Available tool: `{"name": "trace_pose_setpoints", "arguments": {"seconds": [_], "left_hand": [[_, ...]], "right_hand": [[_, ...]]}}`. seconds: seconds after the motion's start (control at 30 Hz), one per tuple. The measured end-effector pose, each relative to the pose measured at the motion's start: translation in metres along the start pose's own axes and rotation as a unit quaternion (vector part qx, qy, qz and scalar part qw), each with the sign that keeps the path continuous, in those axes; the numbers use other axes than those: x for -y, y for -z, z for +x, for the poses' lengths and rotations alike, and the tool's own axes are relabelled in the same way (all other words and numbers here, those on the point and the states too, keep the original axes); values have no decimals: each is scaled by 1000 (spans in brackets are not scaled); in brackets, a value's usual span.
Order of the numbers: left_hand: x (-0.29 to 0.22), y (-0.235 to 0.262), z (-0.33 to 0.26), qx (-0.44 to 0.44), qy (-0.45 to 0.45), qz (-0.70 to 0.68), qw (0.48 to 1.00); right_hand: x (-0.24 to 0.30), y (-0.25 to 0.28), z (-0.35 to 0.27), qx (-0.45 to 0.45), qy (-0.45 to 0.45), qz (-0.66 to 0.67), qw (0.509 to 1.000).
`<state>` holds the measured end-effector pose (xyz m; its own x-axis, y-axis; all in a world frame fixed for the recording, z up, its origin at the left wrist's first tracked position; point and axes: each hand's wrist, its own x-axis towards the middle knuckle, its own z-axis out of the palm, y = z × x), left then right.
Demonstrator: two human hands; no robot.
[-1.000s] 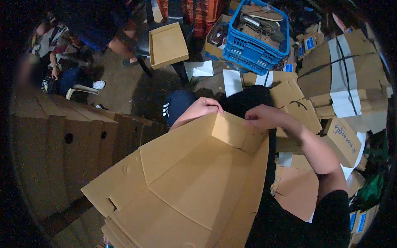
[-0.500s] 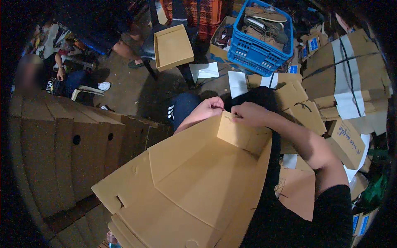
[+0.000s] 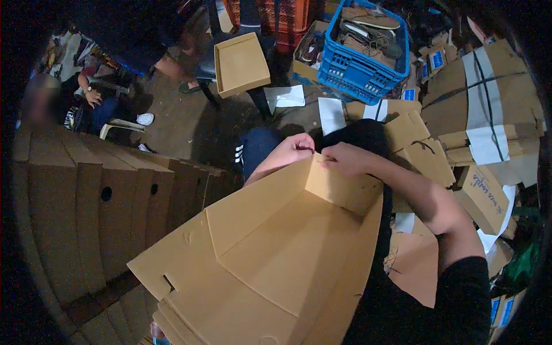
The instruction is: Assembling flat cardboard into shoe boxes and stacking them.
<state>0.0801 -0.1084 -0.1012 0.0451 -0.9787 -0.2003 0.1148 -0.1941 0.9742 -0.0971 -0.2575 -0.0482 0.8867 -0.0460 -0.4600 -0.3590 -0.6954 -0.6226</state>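
Note:
A partly folded brown cardboard box (image 3: 282, 241) lies across my lap, its inside facing up. Its far end wall stands up, while the near end spreads out flat with a slotted flap on the left. My left hand (image 3: 294, 150) grips the far left corner from outside, fingers bent at the rim. Beside it, my right hand (image 3: 346, 158) pinches the top edge of the far end wall, with the fingertips over the inner side. The outer face of that corner is hidden.
Stacked cardboard boxes (image 3: 86, 218) line the left. Ahead, a shallow cardboard tray (image 3: 241, 64) rests on a dark chair, beside a blue crate (image 3: 363, 69) of shoes. A large taped carton (image 3: 483, 109) and smaller boxes fill the right. A seated person (image 3: 95, 106) is at far left.
The box's far end and both hands have shifted very slightly to the right, keeping the same hold. The seated person's hand has moved a little.

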Motion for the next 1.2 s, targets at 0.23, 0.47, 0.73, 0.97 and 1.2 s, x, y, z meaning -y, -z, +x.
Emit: {"name": "trace_pose_setpoints", "arguments": {"seconds": [0.23,0.47,0.73,0.97,1.2], "left_hand": [[14,2,-1,-9,-17,26,999],[8,3,-1,-6,24,3,1000],[5,5,-10,14,32,2,999],[13,17,-18,8,-15,-112,994],[56,75,-52,0,-28,-126,992]], "right_hand": [[-8,-11,2,5,16,72,997],[-17,-1,2,41,-26,35,998],[-10,3,-10,58,1,64,996],[-42,31,-65,63,25,129,989],[-66,47,-57,-92,51,172,979]]}}
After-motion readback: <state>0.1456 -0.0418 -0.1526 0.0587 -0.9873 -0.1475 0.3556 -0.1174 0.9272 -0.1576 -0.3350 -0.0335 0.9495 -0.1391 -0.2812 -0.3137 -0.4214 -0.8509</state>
